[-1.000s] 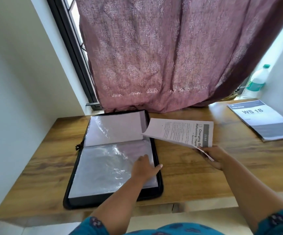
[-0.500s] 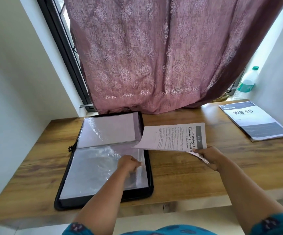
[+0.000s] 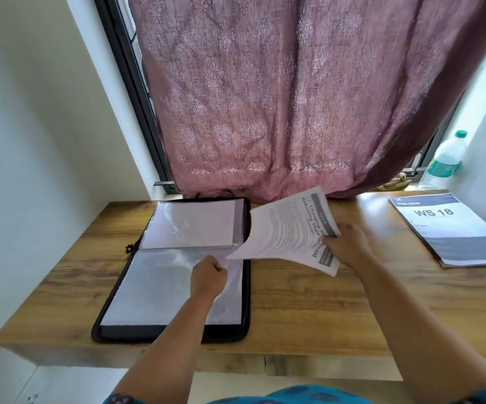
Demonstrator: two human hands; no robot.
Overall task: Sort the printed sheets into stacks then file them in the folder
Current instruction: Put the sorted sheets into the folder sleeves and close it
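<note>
1. Right hand (image 3: 345, 247) grips sheets (image 3: 291, 228); heading partly reads "Charging".
2. Left hand (image 3: 208, 277) pinches sleeve (image 3: 160, 287) of open folder (image 3: 246, 287), just below sheets' corner.
3. Stack (image 3: 454, 228) marked "WS 18" far right.

Two bare forearms are seen from above, reaching in from the lower edge of the view. No watch, ring or bracelet can be made out on the left hand (image 3: 208, 277) or the right hand (image 3: 346, 246). A teal garment (image 3: 294, 396) with a dark blue printed pattern is worn; its short sleeves end above the elbows, so only their hems are shown at the bottom edge. A small reddish motif is visible on the left sleeve (image 3: 121, 399).
</note>
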